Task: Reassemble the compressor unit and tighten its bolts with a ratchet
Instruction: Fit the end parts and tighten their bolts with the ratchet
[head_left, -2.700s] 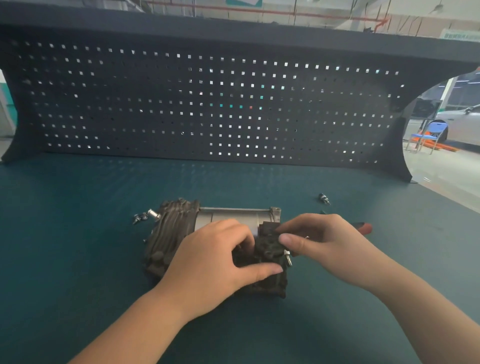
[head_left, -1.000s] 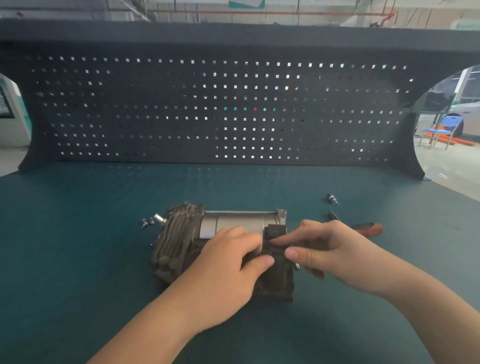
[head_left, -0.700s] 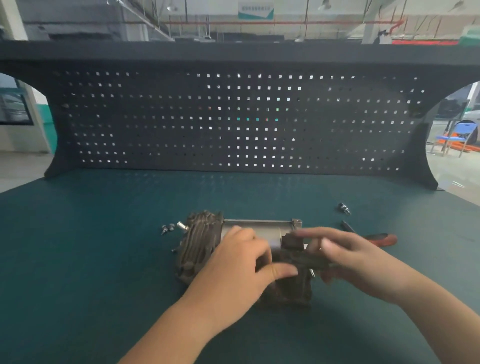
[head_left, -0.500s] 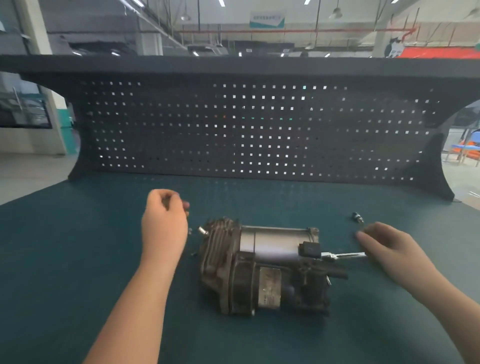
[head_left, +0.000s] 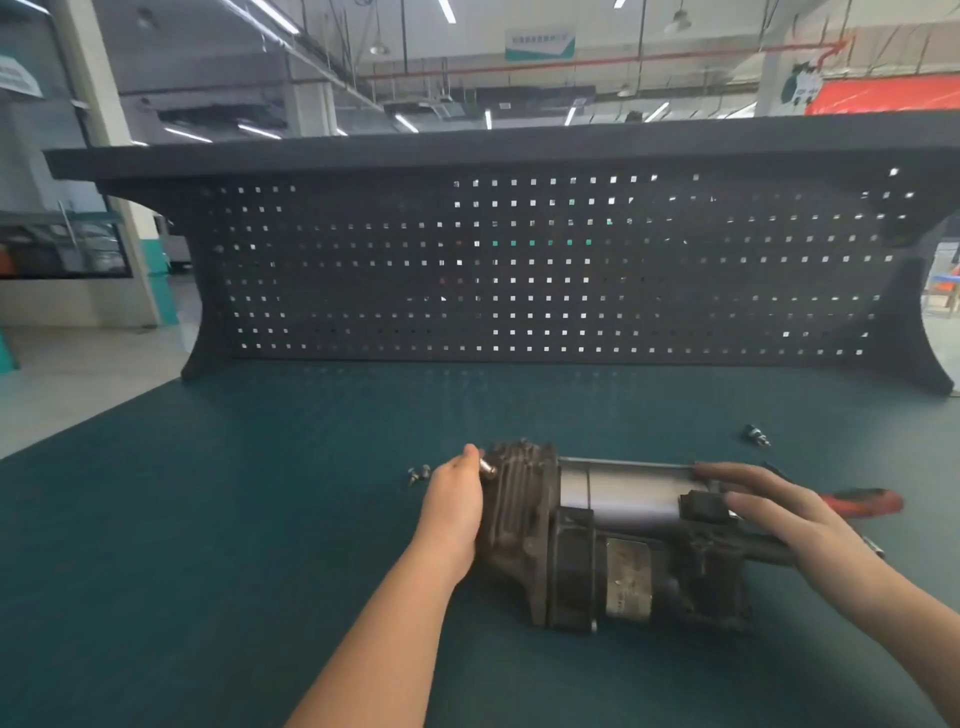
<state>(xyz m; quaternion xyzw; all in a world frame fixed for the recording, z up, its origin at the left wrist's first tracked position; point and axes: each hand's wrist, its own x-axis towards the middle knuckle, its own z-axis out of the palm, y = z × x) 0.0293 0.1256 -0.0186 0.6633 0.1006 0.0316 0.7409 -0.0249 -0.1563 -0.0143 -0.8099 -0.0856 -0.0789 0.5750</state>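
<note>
The compressor unit (head_left: 597, 535) lies on its side on the green mat, finned head to the left and silver cylinder along the back. My left hand (head_left: 454, 499) is against the finned end and pinches a small silver bolt (head_left: 487, 466) at its top corner. My right hand (head_left: 779, 514) lies with straight fingers on the right end of the unit. The ratchet with a red handle (head_left: 872, 501) lies just behind that hand, partly hidden by it.
Two loose bolts (head_left: 418, 473) lie on the mat left of my left hand. A small metal fitting (head_left: 757, 435) sits at the back right. A dark pegboard wall (head_left: 519, 270) closes the far side of the bench (head_left: 208, 519).
My left hand came from the loose bolts to the finned end, now with a bolt in its fingers. My right hand moved from beside the ratchet onto the unit's right end.
</note>
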